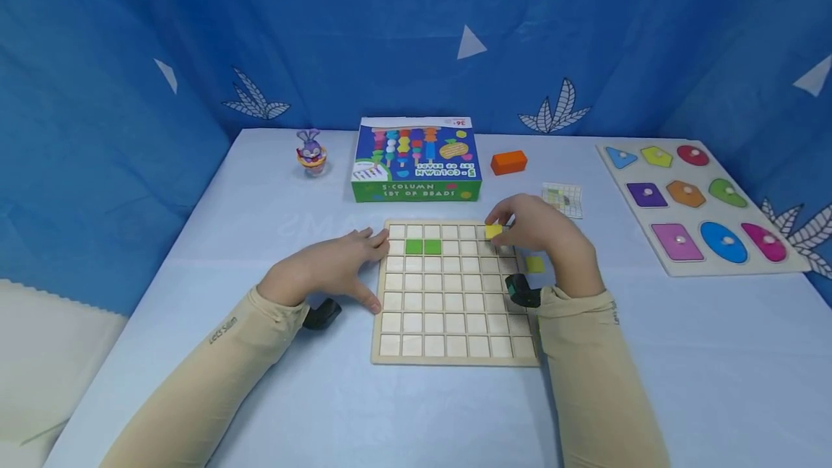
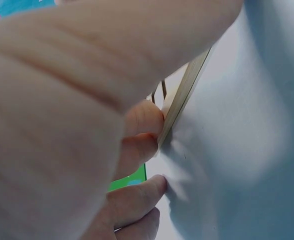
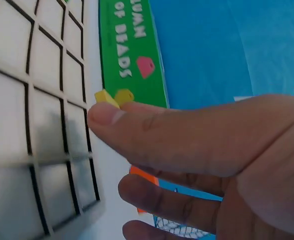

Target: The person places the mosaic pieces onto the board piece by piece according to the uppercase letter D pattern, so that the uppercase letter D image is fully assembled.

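A wooden grid board (image 1: pixel 455 362) with pale square cells lies on the table between the hands. Two green square tiles (image 1: pixel 423 246) sit side by side in its second row from the far edge. Thumb and fingers of my left hand (image 1: pixel 334 266) are spread along the board's left edge, touching it. At the far right corner of the board, my right hand (image 1: pixel 539 226) pinches a small yellow tile (image 1: pixel 494 231); the right wrist view shows this yellow tile (image 3: pixel 104 96) at the thumb tip. Another yellow tile (image 1: pixel 535 263) lies just beyond the board's right edge, near the right wrist.
Behind the board stands a bead-set box (image 1: pixel 416 190), with a purple rabbit figure (image 1: pixel 312 154) to its left. An orange block (image 1: pixel 509 162) and a small printed grid card (image 1: pixel 562 201) lie to the right. Farther right is a shape puzzle board (image 1: pixel 663 219) with knobbed pieces.
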A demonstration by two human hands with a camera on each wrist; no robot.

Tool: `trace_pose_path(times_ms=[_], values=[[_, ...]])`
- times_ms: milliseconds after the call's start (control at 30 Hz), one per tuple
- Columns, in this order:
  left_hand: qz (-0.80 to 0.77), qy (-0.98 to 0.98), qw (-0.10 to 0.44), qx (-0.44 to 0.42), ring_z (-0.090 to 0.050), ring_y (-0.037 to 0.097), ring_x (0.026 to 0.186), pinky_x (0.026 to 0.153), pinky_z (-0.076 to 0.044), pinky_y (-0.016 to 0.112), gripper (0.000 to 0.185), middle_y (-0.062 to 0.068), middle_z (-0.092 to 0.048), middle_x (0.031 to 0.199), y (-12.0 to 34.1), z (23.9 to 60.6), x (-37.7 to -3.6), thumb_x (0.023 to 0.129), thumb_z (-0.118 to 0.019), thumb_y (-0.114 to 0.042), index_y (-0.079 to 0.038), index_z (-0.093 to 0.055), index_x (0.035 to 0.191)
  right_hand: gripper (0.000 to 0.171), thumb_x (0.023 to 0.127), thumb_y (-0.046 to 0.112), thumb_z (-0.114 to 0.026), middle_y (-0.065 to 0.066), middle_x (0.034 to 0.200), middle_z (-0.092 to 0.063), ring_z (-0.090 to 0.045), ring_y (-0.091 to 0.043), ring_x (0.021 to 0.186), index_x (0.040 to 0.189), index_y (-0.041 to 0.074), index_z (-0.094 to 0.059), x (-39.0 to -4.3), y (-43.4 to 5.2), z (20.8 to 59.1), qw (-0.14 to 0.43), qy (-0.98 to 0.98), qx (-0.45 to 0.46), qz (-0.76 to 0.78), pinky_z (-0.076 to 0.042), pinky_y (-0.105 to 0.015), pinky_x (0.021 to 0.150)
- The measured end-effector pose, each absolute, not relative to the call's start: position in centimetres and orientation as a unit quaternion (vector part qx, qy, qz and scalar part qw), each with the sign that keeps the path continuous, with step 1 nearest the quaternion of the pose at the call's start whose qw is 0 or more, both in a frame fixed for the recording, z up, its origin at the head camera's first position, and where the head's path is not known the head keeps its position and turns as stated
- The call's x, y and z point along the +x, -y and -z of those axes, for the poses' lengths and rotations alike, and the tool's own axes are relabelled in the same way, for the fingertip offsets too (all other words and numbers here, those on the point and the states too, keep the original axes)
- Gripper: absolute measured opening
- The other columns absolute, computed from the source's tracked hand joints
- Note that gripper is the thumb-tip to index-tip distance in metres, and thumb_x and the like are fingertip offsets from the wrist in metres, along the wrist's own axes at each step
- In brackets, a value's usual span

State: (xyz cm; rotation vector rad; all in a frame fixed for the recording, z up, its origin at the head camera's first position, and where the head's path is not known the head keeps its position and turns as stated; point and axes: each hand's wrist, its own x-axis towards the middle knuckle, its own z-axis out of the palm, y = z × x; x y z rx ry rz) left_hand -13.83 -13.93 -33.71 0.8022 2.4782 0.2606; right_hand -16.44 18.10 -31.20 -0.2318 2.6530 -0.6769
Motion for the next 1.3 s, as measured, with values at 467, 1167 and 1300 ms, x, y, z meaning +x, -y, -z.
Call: trace_pose_path(times_ms=[467, 1167, 1300], values=[[-0.094, -0.913, 0.260, 0.300, -0.007, 0.040, 0.151, 0.119, -0.019, 0.055, 0.113, 0.008, -0.011, 0.167, 13.8, 33.8, -13.9, 0.073, -0.082, -0.058, -0.008, -0.029, 0.158, 0.031, 0.086, 0.011, -0.082, -0.008, 0.108, -0.068, -0.056, -0.027, 0.101, 0.116, 0.010, -0.075, -16.0, -13.5, 32.5, 0.214, -0.938, -0.139, 0.236, -0.053, -0.042, 0.089], [-0.094, -0.914, 0.260, 0.297, -0.009, 0.042, 0.150, 0.119, -0.020, 0.055, 0.114, 0.009, -0.011, 0.167, 14.0, 33.9, -13.9, 0.072, -0.083, -0.058, -0.007, -0.029, 0.158, 0.028, 0.087, 0.010, -0.081, -0.005, 0.105, -0.068, -0.057, -0.026, 0.097, 0.114, 0.011, -0.075, -16.2, -12.3, 33.3, 0.211, -0.938, -0.156, 0.226, -0.051, -0.041, 0.090], [-0.097, -0.913, 0.261, 0.297, -0.009, 0.042, 0.150, 0.118, -0.020, 0.056, 0.114, 0.009, -0.011, 0.167, 13.9, 33.9, -14.0, 0.072, -0.083, -0.058, -0.006, -0.029, 0.158, 0.028, 0.087, 0.010, -0.080, -0.005, 0.106, -0.067, -0.057, -0.026, 0.098, 0.115, 0.011, -0.074, -16.2, -12.4, 33.2, 0.211, -0.939, -0.156, 0.221, -0.051, -0.041, 0.091]])
